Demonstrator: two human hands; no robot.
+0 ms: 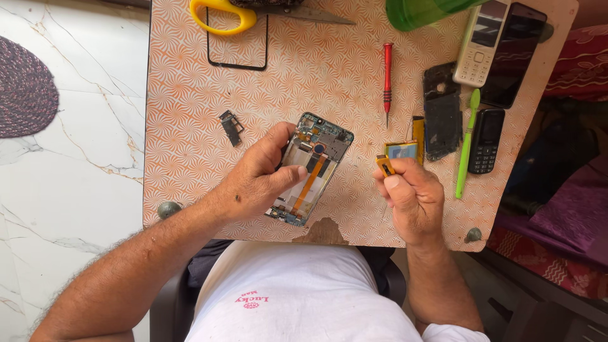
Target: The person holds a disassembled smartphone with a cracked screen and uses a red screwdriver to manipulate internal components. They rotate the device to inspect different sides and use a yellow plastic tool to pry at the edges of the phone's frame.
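Note:
My left hand [256,177] grips an opened smartphone [313,161] with its back off, showing a circuit board and an orange ribbon cable, held against the orange-patterned table [190,158]. My right hand [411,196] is closed around a thin flat part with a yellow edge and a shiny face [399,152], held just right of the phone. A red screwdriver [387,79] lies beyond the two hands.
A small metal bracket [232,126] lies left of the phone. A black phone frame [441,111], green tool [467,145], small black keypad phone [486,140], white keypad phone [479,44] and dark smartphone [514,54] sit right. Yellow scissors [221,16], a black screen bezel [237,44] and a green container [418,11] lie far.

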